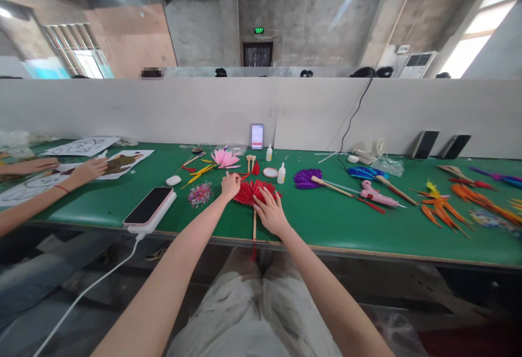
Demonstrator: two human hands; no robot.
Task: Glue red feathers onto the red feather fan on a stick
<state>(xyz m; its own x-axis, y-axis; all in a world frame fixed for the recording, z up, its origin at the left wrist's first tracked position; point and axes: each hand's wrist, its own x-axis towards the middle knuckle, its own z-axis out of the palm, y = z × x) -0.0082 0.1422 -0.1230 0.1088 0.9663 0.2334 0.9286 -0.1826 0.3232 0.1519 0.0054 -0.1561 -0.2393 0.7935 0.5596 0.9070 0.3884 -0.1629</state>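
Observation:
A red feather fan (243, 193) with a wooden handle (255, 225) lies on the green table in front of me, its red tassel (254, 251) hanging over the edge. My right hand (271, 211) rests across the fan's right half, fingers spread. At the fan's upper left, my left hand (231, 186) is closed in a pinch; what its fingertips hold is too small to make out. Just behind the fan are a red feather piece (255, 168), a round white lid-like dish (269, 172) and a white glue bottle (281, 173).
Left of the fan lie colourful sequins (199, 194), a pink feather flower (225, 158) and a phone (149, 206) on a cabled white power bank. Rightward are a purple fan (308, 178) and a pink glue gun (379, 194). A co-worker's hands (87, 171) are over drawings at far left.

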